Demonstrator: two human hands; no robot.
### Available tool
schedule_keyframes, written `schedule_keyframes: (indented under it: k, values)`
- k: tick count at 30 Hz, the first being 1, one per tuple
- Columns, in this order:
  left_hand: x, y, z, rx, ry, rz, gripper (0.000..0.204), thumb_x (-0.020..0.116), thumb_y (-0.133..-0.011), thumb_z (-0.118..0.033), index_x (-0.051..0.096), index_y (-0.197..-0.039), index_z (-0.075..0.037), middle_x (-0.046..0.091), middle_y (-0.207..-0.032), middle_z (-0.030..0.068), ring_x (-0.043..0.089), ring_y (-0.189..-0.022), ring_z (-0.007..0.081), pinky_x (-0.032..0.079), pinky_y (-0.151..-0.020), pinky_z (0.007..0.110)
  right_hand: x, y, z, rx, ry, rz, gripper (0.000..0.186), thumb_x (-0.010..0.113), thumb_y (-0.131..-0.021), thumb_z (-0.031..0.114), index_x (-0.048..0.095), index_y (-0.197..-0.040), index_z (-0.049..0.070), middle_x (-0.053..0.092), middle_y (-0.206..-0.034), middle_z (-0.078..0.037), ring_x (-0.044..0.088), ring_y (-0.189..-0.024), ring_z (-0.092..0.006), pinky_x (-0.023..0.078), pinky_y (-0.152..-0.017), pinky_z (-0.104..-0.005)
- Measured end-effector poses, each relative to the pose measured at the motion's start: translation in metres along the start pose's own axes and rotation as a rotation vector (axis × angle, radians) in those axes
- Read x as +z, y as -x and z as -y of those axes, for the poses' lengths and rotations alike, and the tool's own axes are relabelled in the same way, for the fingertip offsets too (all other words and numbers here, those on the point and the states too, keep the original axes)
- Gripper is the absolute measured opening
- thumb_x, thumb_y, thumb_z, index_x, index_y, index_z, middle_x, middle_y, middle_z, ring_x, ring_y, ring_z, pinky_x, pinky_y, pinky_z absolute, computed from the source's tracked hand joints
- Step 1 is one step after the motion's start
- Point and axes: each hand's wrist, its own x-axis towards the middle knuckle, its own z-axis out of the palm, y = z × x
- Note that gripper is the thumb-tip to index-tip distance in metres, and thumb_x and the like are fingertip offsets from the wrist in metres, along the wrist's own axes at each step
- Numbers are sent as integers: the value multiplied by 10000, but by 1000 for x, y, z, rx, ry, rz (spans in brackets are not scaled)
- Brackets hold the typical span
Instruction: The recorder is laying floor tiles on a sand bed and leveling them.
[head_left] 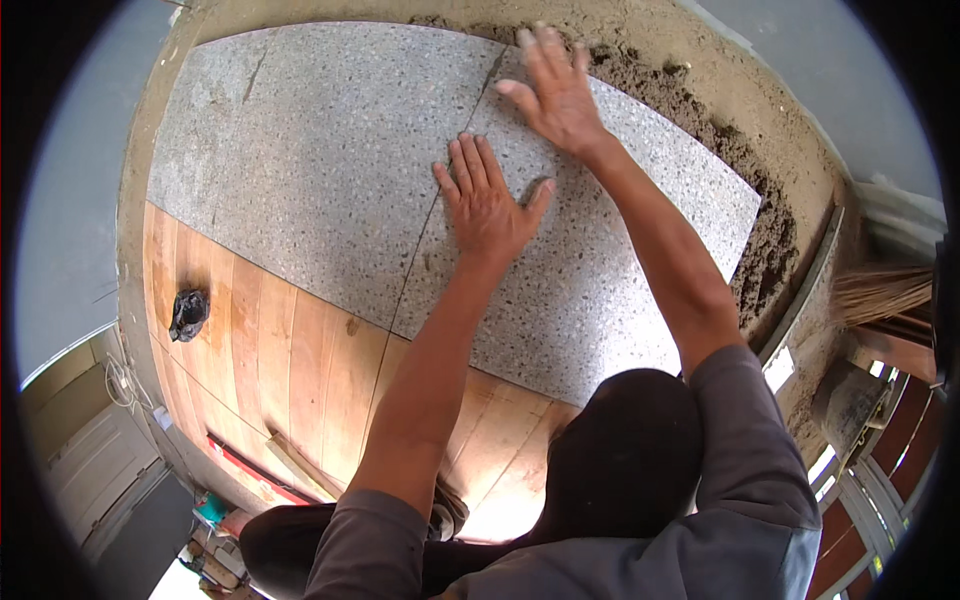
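Note:
Two large grey speckled floor tiles lie side by side, the left tile (320, 130) meeting the right tile (580, 260) along a thin dark joint. My left hand (487, 205) rests with its fingers stretched out on the right tile, its fingertips close to the joint. Farther off, my right hand (555, 95) is spread near the far edge of the right tile, fingers toward the mortar beyond; whether it presses down or hovers is unclear. Nothing is held in either hand. Dark crumbly mortar (725, 140) runs along the right tile's far and right edges.
Wood-look flooring (260, 310) lies nearer me, with a crumpled black plastic bag (189, 314) on it at left. A red level-like bar (255, 470) and a wooden strip (300, 465) lie at lower left. A broom (880, 293) and a dusty bucket (850, 405) are at right.

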Motion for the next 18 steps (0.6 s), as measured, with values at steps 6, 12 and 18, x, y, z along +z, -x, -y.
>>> schedule_keyframes:
  k: [6,12,18]
  values:
    - [0,-2,-1,-27,54,34,1124,464,-1001,-756,221,-1631,142,217,-1713,344,125,-1632,455,-28,-1298,632,-10,34,-33,85,-17,72,881,395,-1068,702,330,-1658,52,277,-1726,-248,242,-1618,-379,133,-1297,-626]
    - [1,26,-65,195,102,-2,950,425,-1065,-669,335,-1613,101,309,-1683,336,184,-1615,470,13,-1273,695,7,41,-40,69,-97,-4,856,400,-1076,684,345,-1649,50,289,-1727,-230,244,-1618,-369,147,-1305,-594]
    - [6,37,-93,202,42,61,968,473,-1034,-706,355,-1623,53,301,-1687,336,198,-1610,471,37,-1261,702,-64,44,-46,30,-123,-128,871,408,-1065,699,363,-1630,38,300,-1716,-247,242,-1614,-389,149,-1287,-636]
